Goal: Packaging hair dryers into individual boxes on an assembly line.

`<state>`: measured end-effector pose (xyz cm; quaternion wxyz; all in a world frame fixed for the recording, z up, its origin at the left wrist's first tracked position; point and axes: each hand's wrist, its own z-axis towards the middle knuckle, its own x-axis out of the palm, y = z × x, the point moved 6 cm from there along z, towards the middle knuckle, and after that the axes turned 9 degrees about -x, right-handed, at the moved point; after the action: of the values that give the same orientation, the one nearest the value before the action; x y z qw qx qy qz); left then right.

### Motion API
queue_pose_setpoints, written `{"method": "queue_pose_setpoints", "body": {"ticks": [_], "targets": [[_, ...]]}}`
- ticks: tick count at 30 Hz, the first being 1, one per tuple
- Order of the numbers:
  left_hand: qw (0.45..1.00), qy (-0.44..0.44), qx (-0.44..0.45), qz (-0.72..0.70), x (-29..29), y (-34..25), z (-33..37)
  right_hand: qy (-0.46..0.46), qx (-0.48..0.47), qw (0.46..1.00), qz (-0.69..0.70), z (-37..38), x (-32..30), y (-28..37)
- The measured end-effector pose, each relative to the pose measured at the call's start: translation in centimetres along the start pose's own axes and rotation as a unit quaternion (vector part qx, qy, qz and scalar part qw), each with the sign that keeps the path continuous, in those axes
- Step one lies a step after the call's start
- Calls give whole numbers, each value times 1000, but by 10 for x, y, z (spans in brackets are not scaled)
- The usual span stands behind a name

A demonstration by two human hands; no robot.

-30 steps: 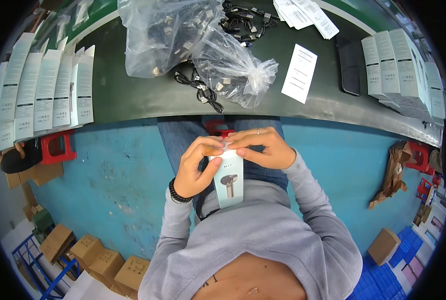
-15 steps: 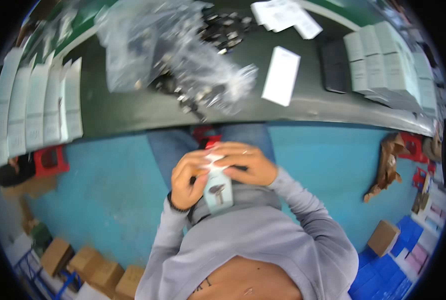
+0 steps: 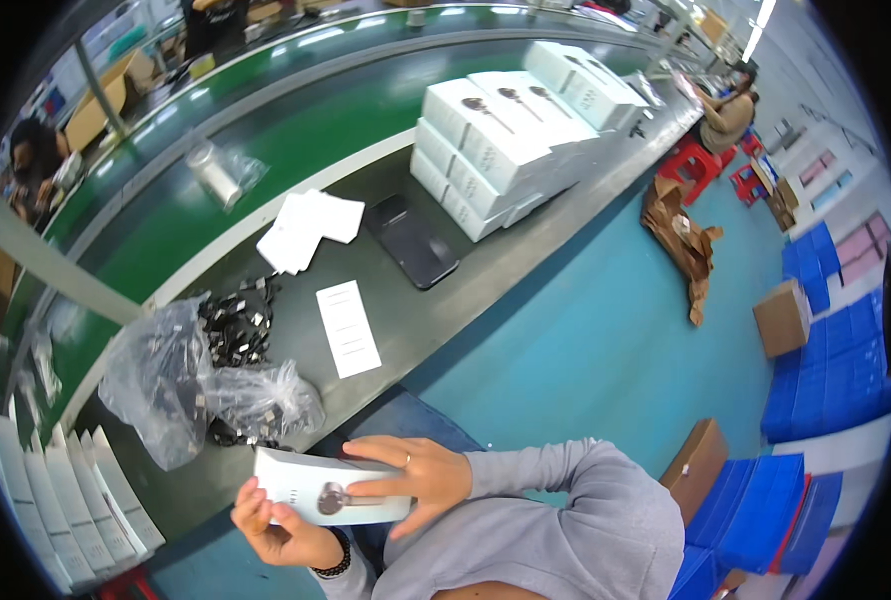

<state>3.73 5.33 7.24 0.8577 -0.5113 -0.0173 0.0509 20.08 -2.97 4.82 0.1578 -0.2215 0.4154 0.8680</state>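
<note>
A slim white cardboard box [image 3: 301,488], printed with a dark round-headed device, lies sideways in front of my body, low in the view. My left hand [image 3: 284,530] grips its left end, the fingertips at the edge and the thumb on the lower side. Across its right part lies my right hand [image 3: 421,480], with fingers over the top edge and the printed face. A ring shows on that hand. The box's underside and part of its right end are hidden. Beyond the box, a clear plastic bag [image 3: 161,385] rests on the bench beside small black cables [image 3: 238,322].
Stacked white boxes [image 3: 481,150] stand on the workbench [image 3: 466,300], with a black tray [image 3: 411,240], a printed sheet [image 3: 349,328] and white papers [image 3: 311,228] nearby. More boxes [image 3: 71,510] stand upright at left. A green conveyor [image 3: 296,130] runs behind. Brown paper [image 3: 684,245] lies on the floor.
My view has swung to the right, bringing the stacked boxes and another person into sight. The box has gone from upright at my lap to sideways, still between both hands.
</note>
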Motion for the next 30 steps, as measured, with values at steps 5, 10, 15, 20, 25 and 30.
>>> {"method": "queue_pose_setpoints", "body": {"ticks": [5, 10, 15, 20, 25, 30], "targets": [[998, -3, 35, -54, 46, -26, 32, -143, -80, 976, -142, 12, -63, 15], [991, 65, 99, -60, 52, -22, 26, -217, -106, 921, -305, 23, -199, 44], [992, 123, -11, -40, 25, 5, 11, -297, -57, 797, -523, 43, -323, 43], [992, 108, -51, 42, -7, 24, 4, -318, 58, 746, -581, 20, -419, -34], [991, 96, -81, 42, -18, 33, 4, -247, 79, 694, -672, 10, -421, -65], [989, 107, -95, 39, -13, 35, 5, -238, 125, 757, -596, 8, -418, -74]]}}
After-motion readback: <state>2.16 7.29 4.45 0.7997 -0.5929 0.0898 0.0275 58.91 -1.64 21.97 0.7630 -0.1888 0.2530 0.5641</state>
